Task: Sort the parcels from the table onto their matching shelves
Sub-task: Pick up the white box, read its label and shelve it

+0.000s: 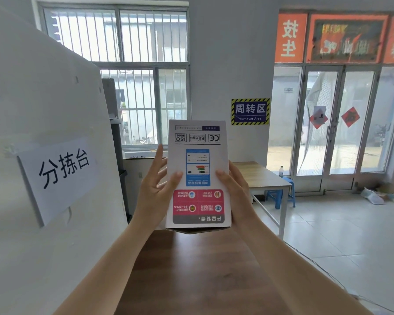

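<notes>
Two bare hands hold one parcel upright above the brown wooden table (191,269). Left of them stands a white board with a paper sign (59,173). The left hand (155,192) grips the white printed cardboard box (198,176) loosely, fingers partly spread; the right hand (237,192) clasps its other edge. Whether the box holds anything cannot be told.

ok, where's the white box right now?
Head view, centre: the white box is held up between the left hand and right hand, above the wooden table.
</notes>
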A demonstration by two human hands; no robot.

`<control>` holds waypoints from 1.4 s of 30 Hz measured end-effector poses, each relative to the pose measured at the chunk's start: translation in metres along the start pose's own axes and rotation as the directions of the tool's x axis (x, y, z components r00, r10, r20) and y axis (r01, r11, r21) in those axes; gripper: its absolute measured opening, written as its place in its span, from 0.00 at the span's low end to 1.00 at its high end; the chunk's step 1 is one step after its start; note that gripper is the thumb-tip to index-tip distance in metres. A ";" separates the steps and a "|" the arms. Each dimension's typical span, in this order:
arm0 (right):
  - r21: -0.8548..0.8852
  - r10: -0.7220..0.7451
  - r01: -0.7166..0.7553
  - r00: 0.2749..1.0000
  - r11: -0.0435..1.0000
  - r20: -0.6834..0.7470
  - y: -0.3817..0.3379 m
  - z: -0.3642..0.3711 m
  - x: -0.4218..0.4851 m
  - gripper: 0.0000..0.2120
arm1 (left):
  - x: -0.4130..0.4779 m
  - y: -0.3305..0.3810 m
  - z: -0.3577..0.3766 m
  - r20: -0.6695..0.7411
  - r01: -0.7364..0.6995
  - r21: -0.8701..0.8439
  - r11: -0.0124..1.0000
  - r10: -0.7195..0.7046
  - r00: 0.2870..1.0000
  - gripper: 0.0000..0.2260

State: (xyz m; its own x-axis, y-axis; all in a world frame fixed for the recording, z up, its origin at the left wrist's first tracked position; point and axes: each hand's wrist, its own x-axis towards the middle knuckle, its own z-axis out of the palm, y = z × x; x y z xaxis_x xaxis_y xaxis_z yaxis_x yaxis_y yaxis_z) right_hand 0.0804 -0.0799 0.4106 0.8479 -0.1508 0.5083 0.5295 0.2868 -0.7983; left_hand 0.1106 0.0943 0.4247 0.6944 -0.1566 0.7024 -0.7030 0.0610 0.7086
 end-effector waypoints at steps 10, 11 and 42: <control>-0.160 -0.121 0.116 0.992 0.980 -0.024 -0.007 0.004 0.003 0.33 | 0.002 0.019 0.007 -0.046 -0.049 0.323 0.945 0.067 0.997 0.30; -0.165 -0.132 0.128 0.991 0.978 -0.014 -0.008 0.005 0.001 0.32 | 0.001 0.022 0.011 -0.050 -0.041 0.383 0.923 0.065 0.997 0.33; -0.405 -0.147 0.172 0.985 0.898 0.093 -0.023 0.009 0.002 0.18 | 0.016 -0.018 -0.016 -0.042 0.175 0.093 0.980 -0.172 0.984 0.47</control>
State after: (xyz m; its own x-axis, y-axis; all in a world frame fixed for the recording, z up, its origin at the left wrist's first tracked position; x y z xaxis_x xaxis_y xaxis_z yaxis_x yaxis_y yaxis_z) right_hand 0.0697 -0.0779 0.4330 0.7546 -0.1031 0.6481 0.6321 -0.1513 -0.7600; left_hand 0.1370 0.1061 0.4244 0.8106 -0.1235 0.5725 -0.5819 -0.0597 0.8110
